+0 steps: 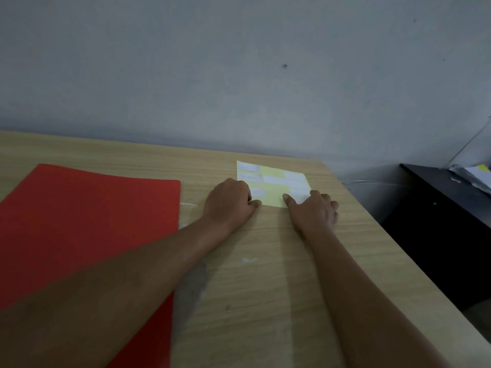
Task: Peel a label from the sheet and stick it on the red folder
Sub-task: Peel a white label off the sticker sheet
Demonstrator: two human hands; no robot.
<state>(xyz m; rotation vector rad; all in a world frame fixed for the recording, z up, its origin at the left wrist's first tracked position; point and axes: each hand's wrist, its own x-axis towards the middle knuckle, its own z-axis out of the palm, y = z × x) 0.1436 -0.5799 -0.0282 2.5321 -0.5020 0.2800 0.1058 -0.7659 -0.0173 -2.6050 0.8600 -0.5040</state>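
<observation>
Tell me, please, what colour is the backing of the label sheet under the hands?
Pale yellow, with white labels on the label sheet; the head view shows it.

table (265, 288): matt wood grain | red folder (79, 221): matt | sheet (273, 187): paper

Grey wall (239, 62), dark cabinet (438, 221)

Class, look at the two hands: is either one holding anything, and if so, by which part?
Nothing is lifted. The left hand presses the label sheet's near left corner; the right hand fingers its near right corner. A closed grip cannot be told.
</observation>
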